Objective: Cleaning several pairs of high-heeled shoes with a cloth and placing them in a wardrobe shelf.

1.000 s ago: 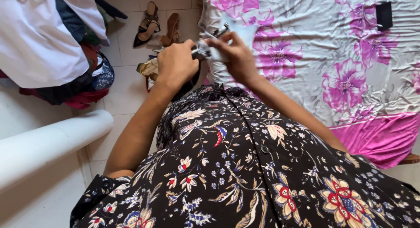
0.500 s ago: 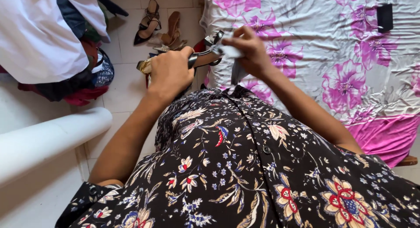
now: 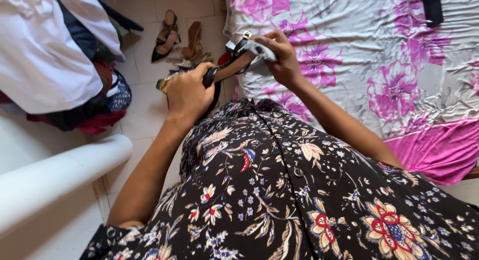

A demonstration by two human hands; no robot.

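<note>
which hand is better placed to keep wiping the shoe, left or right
Right, probably. The right hand presses the pale cloth against the strappy end of the black shoe, while the left hand is wrapped around its other end, steadying it.

We note two supporting surfaces. The bed (image 3: 399, 50) fills the right side, covered by a grey sheet printed with large pink flowers; a plain pink band runs along its near edge. A small flat black rectangular object (image 3: 432, 9) lies on the sheet near the upper right corner. The tiled floor (image 3: 144, 105) occupies the left. On it we see a pair of black strappy heeled shoes (image 3: 166, 34), a pair of tan heeled shoes (image 3: 193, 40) just beside them, and a heap of clothes (image 3: 55, 55), white cloth uppermost, red and dark fabric beneath.
</note>
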